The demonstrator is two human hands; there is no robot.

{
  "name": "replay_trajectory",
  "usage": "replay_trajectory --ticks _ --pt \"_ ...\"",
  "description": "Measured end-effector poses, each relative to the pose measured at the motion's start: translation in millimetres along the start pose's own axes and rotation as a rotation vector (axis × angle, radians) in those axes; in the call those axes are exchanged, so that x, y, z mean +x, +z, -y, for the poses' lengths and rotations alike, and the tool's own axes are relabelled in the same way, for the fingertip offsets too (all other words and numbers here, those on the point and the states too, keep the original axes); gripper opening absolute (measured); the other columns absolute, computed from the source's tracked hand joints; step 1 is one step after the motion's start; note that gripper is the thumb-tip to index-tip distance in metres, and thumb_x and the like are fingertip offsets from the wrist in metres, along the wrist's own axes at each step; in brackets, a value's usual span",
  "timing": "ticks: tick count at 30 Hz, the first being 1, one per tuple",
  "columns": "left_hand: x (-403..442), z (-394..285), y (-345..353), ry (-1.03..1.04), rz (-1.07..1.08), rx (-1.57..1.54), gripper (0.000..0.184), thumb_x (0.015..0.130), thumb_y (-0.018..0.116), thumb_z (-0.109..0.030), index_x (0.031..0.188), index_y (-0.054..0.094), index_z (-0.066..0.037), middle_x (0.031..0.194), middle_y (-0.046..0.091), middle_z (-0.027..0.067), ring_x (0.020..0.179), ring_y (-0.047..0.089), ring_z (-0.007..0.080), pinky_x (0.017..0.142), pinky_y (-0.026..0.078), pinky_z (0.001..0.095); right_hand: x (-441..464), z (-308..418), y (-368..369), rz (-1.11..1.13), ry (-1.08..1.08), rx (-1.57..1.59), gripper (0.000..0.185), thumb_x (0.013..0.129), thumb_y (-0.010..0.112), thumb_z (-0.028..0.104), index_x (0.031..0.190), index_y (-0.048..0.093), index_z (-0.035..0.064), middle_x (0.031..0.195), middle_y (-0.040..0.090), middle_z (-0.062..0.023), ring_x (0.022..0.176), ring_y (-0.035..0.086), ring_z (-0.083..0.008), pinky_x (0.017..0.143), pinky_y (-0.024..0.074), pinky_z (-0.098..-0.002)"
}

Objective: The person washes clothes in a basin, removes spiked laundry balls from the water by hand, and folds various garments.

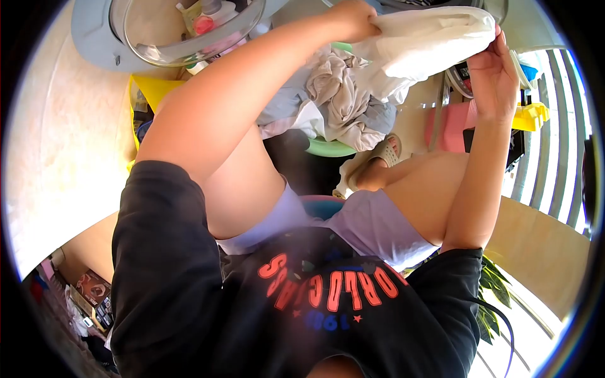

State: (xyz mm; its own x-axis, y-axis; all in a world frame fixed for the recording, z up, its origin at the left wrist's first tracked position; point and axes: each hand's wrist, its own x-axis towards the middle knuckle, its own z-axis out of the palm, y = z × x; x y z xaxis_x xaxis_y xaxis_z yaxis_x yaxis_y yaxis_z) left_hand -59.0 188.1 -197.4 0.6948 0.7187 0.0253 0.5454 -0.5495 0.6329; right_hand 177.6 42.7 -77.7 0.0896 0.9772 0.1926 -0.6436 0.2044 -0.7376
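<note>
A piece of white cloth (435,44) is stretched between my two hands at the top of the view; what kind of garment it is, I cannot tell. My left hand (350,22) is closed on its left end. At the other end my right hand (495,69) pinches the edge between thumb and fingers. Below the cloth lies a heap of grey, beige and white laundry (343,94). A green basin (331,148) holds this heap, and part of the white cloth hangs down against it.
An open round washing machine door (120,31) is at the upper left, with a yellow bag (151,94) below. To the right stand a pink container (450,123) and a yellow object (531,116) near white railings (554,138). My sandalled foot (378,167) is beside the basin.
</note>
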Motion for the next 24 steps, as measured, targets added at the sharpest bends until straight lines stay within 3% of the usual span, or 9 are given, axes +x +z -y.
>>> replay_trajectory --ticks 3,5,9,10,11,13,18,21,24 --pt "-10.0 -20.8 -21.8 -0.092 -0.228 -0.186 0.023 0.084 0.068 -0.015 0.1 0.065 0.001 0.091 0.071 0.0157 0.075 0.067 0.0272 0.069 0.051 0.0368 -5.4 16.1 -13.8 -0.32 -0.126 -0.17 0.025 0.102 0.046 0.01 0.12 0.057 -0.0042 0.121 0.061 -0.0124 0.117 0.056 -0.0216 0.106 0.0427 -0.0386" --pt "-24.2 -28.1 -42.8 -0.066 -0.286 -0.338 0.023 0.087 0.069 -0.018 0.098 0.065 0.001 0.084 0.07 0.011 0.067 0.064 0.0191 0.062 0.049 0.033 -11.3 14.2 5.3 -0.57 -0.195 -0.178 0.026 0.101 0.049 0.011 0.12 0.057 -0.0045 0.122 0.061 -0.0135 0.116 0.056 -0.0218 0.106 0.0435 -0.0392" --pt "-42.8 -36.1 -77.1 0.052 -0.377 -0.592 0.015 0.092 0.064 -0.013 0.094 0.063 0.001 0.08 0.066 0.0038 0.071 0.06 0.01 0.062 0.047 0.0255 -16.7 23.7 -24.4 -0.512 -0.141 -0.17 0.031 0.1 0.051 0.01 0.125 0.054 -0.0075 0.123 0.06 -0.0149 0.117 0.055 -0.0237 0.105 0.043 -0.035" --pt "-47.9 -39.9 -83.5 0.059 -0.397 -0.609 0.016 0.093 0.063 -0.014 0.094 0.063 0.001 0.081 0.066 0.0034 0.071 0.059 0.0095 0.062 0.047 0.0251 -19.3 25.5 -58.1 -0.277 -0.209 -0.868 0.032 0.1 0.05 0.011 0.126 0.056 -0.0065 0.124 0.061 -0.0119 0.114 0.057 -0.0219 0.105 0.0415 -0.0317" --pt "-54.1 -46.6 -89.6 0.065 -0.418 -0.627 0.016 0.093 0.063 -0.015 0.095 0.063 0.001 0.081 0.066 0.0031 0.071 0.059 0.0091 0.062 0.047 0.0247 -33.5 18.7 -28.0 -0.363 -0.343 -1.653 0.03 0.101 0.048 0.014 0.123 0.061 -0.0032 0.122 0.065 -0.0074 0.108 0.059 -0.0178 0.102 0.0413 -0.0288" --pt "-67.8 -63.8 -93.7 0.0 -0.373 -0.806 0.015 0.094 0.061 -0.016 0.096 0.063 -0.002 0.083 0.066 0.0026 0.072 0.061 0.009 0.064 0.049 0.0244 -35.8 7.4 0.6 -0.513 -0.24 -0.948 0.03 0.101 0.048 0.017 0.118 0.066 0.0002 0.117 0.068 -0.0042 0.101 0.061 -0.0141 0.096 0.043 -0.0264" --pt "-77.6 -95.3 -81.9 -0.083 -0.364 -1.093 0.014 0.094 0.061 -0.017 0.103 0.061 -0.006 0.082 0.062 0.0006 0.07 0.06 0.0103 0.063 0.05 0.0241 -47.3 -30.7 35.0 -0.315 -0.226 -0.847 0.028 0.097 0.059 0.026 0.109 0.069 0.0015 0.094 0.062 -0.0003 0.087 0.054 -0.0088 0.074 0.043 -0.023" --pt "-78.5 -114.8 -72.2 -0.077 -0.341 -1.171 0.018 0.093 0.061 -0.013 0.11 0.059 -0.008 0.084 0.06 0.0 0.072 0.059 0.0095 0.062 0.049 0.0233 -64.9 -45.1 77.7 -0.063 0.007 -0.594 0.039 0.098 0.059 0.025 0.128 0.053 0.0012 0.106 0.059 -0.003 0.095 0.055 -0.0114 0.081 0.0453 -0.0252" --pt "-83.1 -140.5 -74.2 -0.019 -0.199 -1.252 0.018 0.092 0.064 -0.012 0.109 0.062 -0.007 0.087 0.062 0.0019 0.076 0.06 0.01 0.064 0.05 0.0249 -66.7 -60.4 72.7 0.174 0.016 -0.855 0.042 0.094 0.062 0.019 0.128 0.049 -0.0012 0.111 0.061 -0.0084 0.099 0.058 -0.0161 0.088 0.0472 -0.0288"
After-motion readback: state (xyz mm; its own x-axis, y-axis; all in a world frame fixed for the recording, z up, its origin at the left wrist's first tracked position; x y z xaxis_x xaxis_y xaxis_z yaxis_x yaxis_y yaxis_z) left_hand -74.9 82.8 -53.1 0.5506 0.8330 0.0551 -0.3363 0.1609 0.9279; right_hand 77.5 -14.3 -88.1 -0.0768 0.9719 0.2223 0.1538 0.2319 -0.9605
